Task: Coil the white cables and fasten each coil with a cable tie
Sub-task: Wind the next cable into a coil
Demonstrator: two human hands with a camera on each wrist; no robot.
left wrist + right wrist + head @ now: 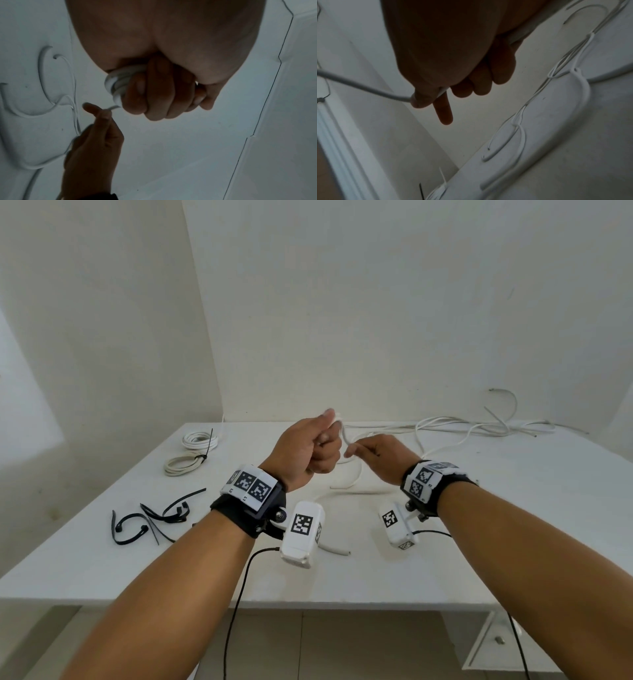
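Note:
Above the middle of the white table (102,559), my left hand (313,445) is curled round a small coil of white cable (115,82), with several turns showing beside the fingers. Just to its right, my right hand (373,453) pinches the running part of the same white cable (368,88) between thumb and forefinger, the forefinger pointing out straight. The strand between the two hands (346,436) is short. The cable's slack (356,484) loops down on the table under the hands, and a loose end (337,550) lies near the front.
Two coils fastened with black ties (200,441) (183,464) lie at the back left. Several loose black cable ties (154,517) lie at the left. A tangle of loose white cables (479,426) runs along the back right by the wall.

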